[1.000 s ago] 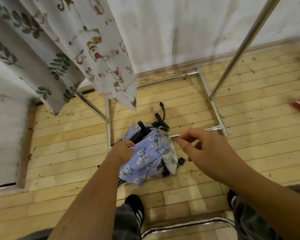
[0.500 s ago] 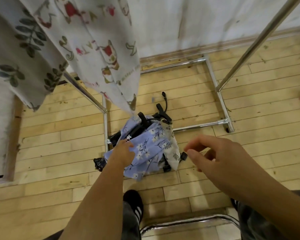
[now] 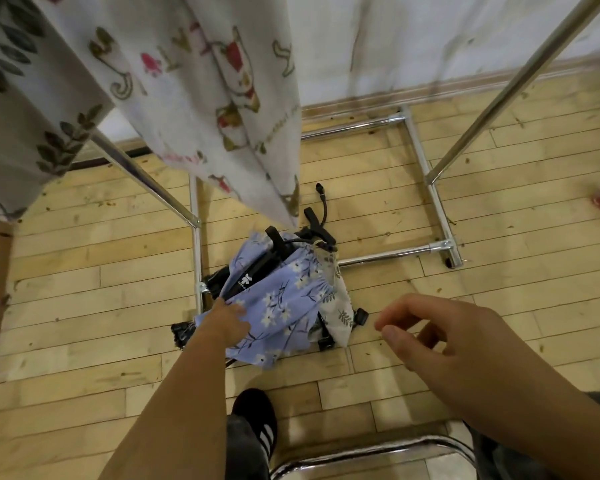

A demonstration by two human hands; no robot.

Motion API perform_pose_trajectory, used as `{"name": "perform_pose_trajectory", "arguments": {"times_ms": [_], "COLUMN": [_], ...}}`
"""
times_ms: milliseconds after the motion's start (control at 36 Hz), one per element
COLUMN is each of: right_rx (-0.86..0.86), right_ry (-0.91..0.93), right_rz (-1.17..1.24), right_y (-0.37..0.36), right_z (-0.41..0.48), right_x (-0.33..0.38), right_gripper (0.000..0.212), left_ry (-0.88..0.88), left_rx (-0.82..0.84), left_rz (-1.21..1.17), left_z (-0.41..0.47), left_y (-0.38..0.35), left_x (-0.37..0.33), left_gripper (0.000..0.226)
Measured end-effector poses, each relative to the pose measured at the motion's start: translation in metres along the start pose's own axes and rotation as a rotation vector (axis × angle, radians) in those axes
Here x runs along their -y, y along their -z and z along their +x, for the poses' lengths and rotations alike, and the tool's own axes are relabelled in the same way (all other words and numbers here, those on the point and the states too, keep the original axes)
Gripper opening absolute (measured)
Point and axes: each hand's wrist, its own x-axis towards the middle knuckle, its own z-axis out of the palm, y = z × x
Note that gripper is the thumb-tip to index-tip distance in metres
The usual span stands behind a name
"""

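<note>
Leaf-print sheet [image 3: 21, 109] hangs far left of the grip, draped on rack to dry, I judge.

Left hand [image 3: 226, 318] low, on near-left edge of blue floral cloth [image 3: 284, 303]. Fingertips hidden from here, so cannot tell if pinching or just pressing.

Cloth heaped on black bag [image 3: 257, 271] directly beyond hand, probably dumped there awaiting hanging.

White leaf-print cloth [image 3: 340, 310] tucked at heap's right.

Right hand [image 3: 440, 334] hovers right of the heap, fingers loosely curled, empty, likely ready for second corner.
</note>
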Motion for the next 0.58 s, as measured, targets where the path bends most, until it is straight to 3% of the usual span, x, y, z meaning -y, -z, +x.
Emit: {"name": "perform_pose_trajectory", "arguments": {"times_ms": [139, 250, 417, 528, 583], "right_rx": [-0.004, -0.006, -0.009, -0.023, -0.03], "right_ry": [0.002, 0.003, 0.005, -0.008, -0.013], "right_rz": [-0.026, -0.029, -0.047, -0.04, -0.047], "right_y": [0.001, 0.002, 0.005, 0.007, 0.01], "right_z": [0.0, 0.001, 0.0, 0.0, -0.001], "right_x": [0.0, 0.0, -0.004, -0.009, -0.009], "right_gripper": [0.009, 0.009, 0.01, 0.009, 0.009], "left_ry": [0.056, 0.038, -0.071, -0.208, -0.269], "left_rx": [-0.072, -0.071, -0.207, -0.159, -0.129], "left_rz": [0.084, 0.012, -0.272, -0.296, -0.312], "left_z": [-0.001, -0.008, -0.035, -0.047, -0.057], "left_y": [0.002, 0.002, 0.019, 0.029, 0.033], "left_x": [-0.003, -0.014, -0.045, -0.063, -0.073], "left_gripper": [0.038, 0.028, 0.03, 0.015, 0.023]}}
